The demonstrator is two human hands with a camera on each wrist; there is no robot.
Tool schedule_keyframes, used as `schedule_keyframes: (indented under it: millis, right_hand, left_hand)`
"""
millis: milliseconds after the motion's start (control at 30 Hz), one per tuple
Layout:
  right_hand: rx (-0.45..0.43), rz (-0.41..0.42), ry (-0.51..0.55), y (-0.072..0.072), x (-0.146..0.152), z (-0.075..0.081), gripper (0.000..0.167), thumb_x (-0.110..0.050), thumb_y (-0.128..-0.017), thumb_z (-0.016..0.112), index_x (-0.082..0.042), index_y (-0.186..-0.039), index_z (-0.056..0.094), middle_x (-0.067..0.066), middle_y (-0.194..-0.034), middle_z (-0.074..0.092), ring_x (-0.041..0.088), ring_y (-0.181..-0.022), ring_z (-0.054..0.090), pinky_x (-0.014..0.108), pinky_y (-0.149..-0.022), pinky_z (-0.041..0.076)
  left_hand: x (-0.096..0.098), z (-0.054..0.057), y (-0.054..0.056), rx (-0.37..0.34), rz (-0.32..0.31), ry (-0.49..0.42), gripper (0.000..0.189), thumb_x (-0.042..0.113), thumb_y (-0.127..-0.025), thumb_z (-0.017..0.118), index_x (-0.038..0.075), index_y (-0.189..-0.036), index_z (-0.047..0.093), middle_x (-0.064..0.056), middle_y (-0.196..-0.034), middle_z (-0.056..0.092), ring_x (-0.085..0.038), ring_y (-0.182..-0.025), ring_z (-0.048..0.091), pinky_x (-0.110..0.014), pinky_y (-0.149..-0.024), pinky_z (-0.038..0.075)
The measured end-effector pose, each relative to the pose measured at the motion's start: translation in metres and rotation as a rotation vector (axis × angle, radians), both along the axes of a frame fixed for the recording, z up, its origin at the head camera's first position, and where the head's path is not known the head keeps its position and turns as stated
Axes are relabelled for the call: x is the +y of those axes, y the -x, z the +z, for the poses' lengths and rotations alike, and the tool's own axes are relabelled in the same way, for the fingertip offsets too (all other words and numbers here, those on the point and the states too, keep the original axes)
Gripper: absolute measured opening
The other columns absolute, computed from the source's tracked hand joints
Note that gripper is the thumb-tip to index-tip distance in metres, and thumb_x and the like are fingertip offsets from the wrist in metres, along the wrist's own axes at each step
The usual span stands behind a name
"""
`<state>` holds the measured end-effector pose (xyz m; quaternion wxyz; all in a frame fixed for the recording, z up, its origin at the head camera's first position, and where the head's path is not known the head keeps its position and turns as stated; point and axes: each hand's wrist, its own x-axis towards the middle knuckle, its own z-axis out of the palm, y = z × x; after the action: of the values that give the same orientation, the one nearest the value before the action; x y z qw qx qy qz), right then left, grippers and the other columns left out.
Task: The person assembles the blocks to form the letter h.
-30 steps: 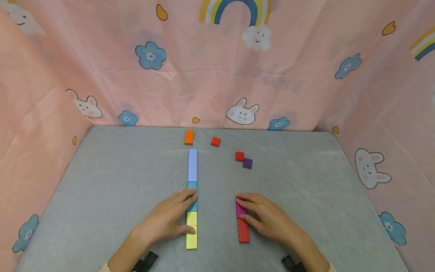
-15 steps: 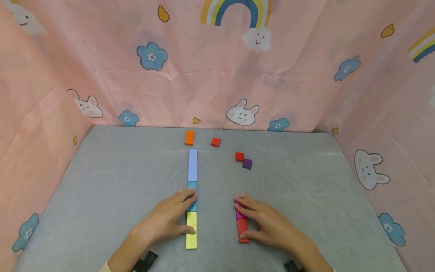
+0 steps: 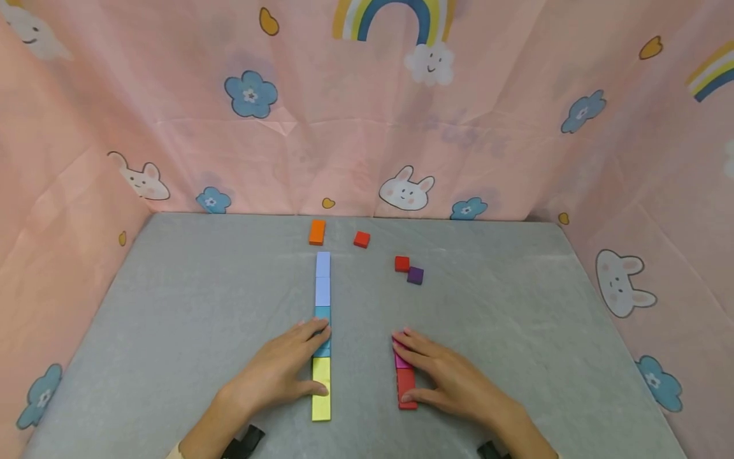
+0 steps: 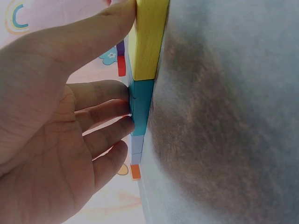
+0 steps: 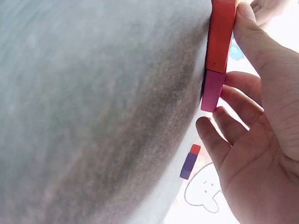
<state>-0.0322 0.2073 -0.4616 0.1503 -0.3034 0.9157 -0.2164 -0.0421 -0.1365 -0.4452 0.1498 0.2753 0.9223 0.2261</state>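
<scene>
A straight row of blocks runs away from me on the table: yellow (image 3: 322,408) nearest, then teal (image 4: 144,102), then light blue (image 3: 323,277) farthest. My left hand (image 3: 275,366) rests on this row, its thumb on the yellow part and its extended fingertips on the teal part. To the right lies a shorter row, a magenta block (image 5: 213,91) end to end with a red block (image 3: 406,379). With its fingers extended, my right hand (image 3: 455,376) touches the magenta block, its thumb on the near part of the red one. Fingers partly cover both rows.
Beyond the left row lies an orange block (image 3: 317,233). Toward the back are a small red cube (image 3: 362,240), another red cube (image 3: 402,264) and a dark purple cube (image 3: 415,276) touching it. A pink printed cloth (image 3: 321,146) borders the grey table (image 3: 499,287).
My right thumb has moved from near the joint of the magenta and red blocks toward the red block's near end, spreading the hand. My left hand has kept its place.
</scene>
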Motion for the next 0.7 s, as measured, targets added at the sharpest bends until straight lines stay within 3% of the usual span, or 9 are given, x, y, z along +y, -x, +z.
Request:
schedule_keyframes:
  millis: [433,700]
  right_hand:
    - [-0.078,-0.018,0.016,-0.0027,-0.0075,-0.0021,0.084,-0.062,-0.094,0.068,-0.021,-0.163,0.043,-0.004,-0.174,0.035,0.025,-0.162,0.034,0.055,-0.12,0.047]
    - [-0.086,-0.037,0.011,-0.0014,-0.0087,-0.0012,0.085,-0.059,-0.094,0.072,-0.02,-0.163,0.042,-0.001,-0.174,0.035,0.024,-0.161,0.036,0.055,-0.121,0.047]
  left_hand:
    - [-0.0009,0.0003,-0.0004,0.01,0.001,-0.004,0.095,0.04,-0.083,0.09,0.0,-0.157,0.048,-0.014,-0.167,0.045,-0.037,-0.156,0.042,-0.054,-0.126,0.04]
    - [-0.0007,0.0014,-0.0001,0.006,0.0,-0.001,0.094,0.04,-0.083,0.09,0.0,-0.157,0.048,-0.014,-0.167,0.044,-0.037,-0.156,0.042,-0.054,-0.127,0.04]
